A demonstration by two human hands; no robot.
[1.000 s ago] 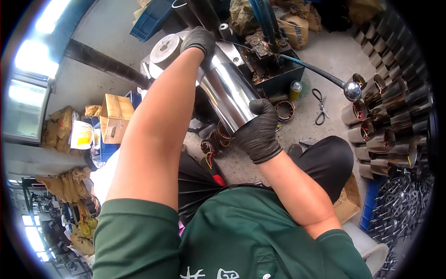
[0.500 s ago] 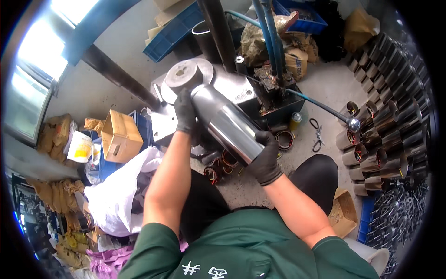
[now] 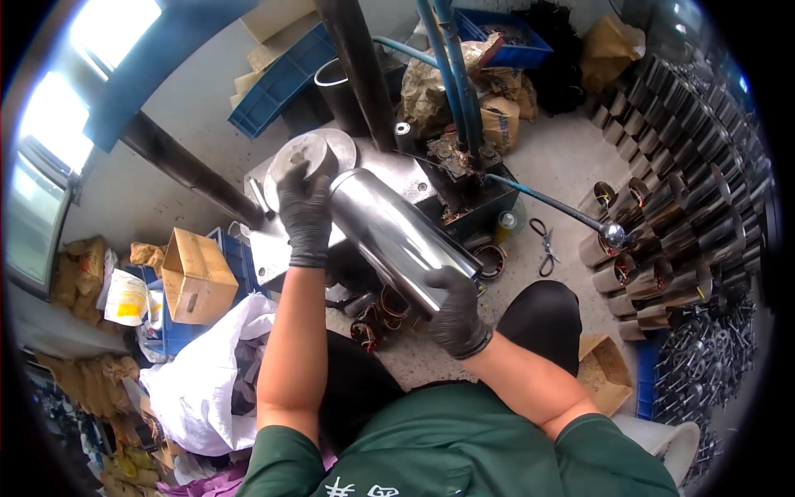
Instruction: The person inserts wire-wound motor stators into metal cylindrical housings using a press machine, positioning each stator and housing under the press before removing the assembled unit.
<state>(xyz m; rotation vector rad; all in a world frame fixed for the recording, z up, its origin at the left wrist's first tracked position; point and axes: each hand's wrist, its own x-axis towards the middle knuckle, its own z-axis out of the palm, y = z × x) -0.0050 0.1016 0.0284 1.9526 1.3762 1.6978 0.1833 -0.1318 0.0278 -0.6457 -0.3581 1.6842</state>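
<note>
Head view shows your right gloved hand (image 3: 455, 316) clamped on the near end of the shiny metal cylinder (image 3: 402, 234), with the thumb over its side. The cylinder is slanted in front of you, and its far end is just beside the round metal block (image 3: 305, 151) above the metal plate (image 3: 269, 244). Your left gloved hand (image 3: 305, 217) is before this block; whether its fingers grip something, I cannot tell. Scissors (image 3: 546, 250) lie on the floor (image 3: 563, 149).
</note>
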